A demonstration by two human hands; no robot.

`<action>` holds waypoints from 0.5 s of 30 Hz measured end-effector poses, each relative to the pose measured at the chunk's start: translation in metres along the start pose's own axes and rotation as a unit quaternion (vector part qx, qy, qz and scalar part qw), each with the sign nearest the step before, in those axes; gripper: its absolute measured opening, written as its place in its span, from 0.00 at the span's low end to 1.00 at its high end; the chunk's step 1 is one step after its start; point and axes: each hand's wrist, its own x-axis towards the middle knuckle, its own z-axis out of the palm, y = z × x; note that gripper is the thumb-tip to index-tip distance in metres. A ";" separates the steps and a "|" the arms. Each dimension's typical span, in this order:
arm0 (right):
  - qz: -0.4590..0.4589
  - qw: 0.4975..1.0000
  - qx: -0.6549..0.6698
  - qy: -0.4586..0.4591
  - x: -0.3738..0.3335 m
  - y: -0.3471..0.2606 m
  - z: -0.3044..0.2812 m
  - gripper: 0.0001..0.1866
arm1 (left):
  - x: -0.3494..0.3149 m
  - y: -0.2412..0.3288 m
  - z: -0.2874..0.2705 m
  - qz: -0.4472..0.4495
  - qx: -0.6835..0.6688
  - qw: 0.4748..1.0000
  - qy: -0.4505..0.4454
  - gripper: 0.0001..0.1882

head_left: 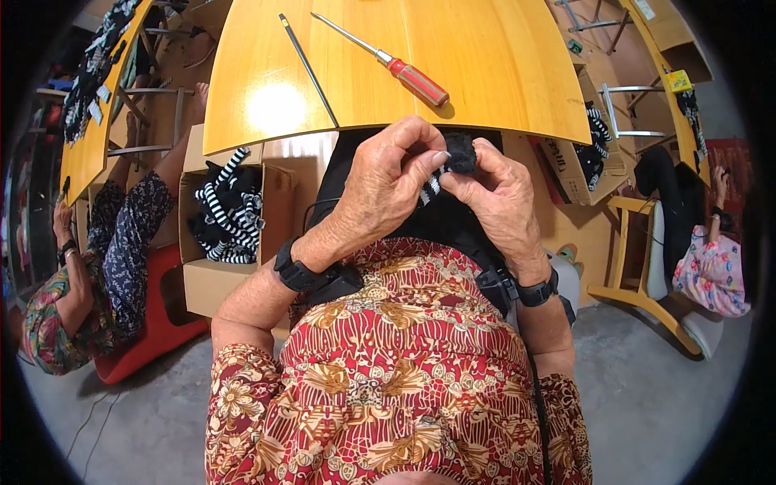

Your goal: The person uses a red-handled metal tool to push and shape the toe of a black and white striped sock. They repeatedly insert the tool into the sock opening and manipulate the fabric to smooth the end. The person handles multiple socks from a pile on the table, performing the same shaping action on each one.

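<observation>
Two bare hands on a small knit piece, black at one end, with grey-white and black stripes on the part below. Piece sits just past the near edge of the table, above the wearer's lap, between the hands. Left hand: nearly closed, thumb and forefinger pinched together at the left side of the piece, other fingers curled in. Right hand: partly closed, thumb and bent fingers gripping the black end from the right. Exact hold partly hidden by the fingers. Black band on each wrist. On the table, well apart from each other at the handle end: screwdriver, red handle toward the near edge, shaft pointing up-left; left of it a thin black rod, slanted, lower end at the near edge. Left of the lap, open carton with black and striped knits inside. Right, another carton, also with striped knits. Co-worker at far left by a red chair, another at far right by a wooden-framed chair. Grey floor below.
</observation>
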 end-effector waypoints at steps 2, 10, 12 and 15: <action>-0.028 0.999 0.001 0.032 -0.002 0.005 0.002 0.07 | 0.000 -0.003 -0.002 -0.034 -0.033 0.999 -0.026 0.06; -0.158 0.985 -0.005 0.075 -0.010 0.009 0.000 0.08 | 0.004 -0.011 -0.020 -0.034 -0.133 0.978 -0.159 0.06; -0.122 0.991 0.030 0.050 -0.011 0.010 -0.001 0.10 | 0.001 -0.010 -0.014 -0.053 -0.142 0.982 -0.111 0.05; 0.022 0.990 0.136 -0.026 -0.011 0.005 0.001 0.14 | -0.002 -0.009 -0.003 -0.030 -0.104 0.993 -0.043 0.04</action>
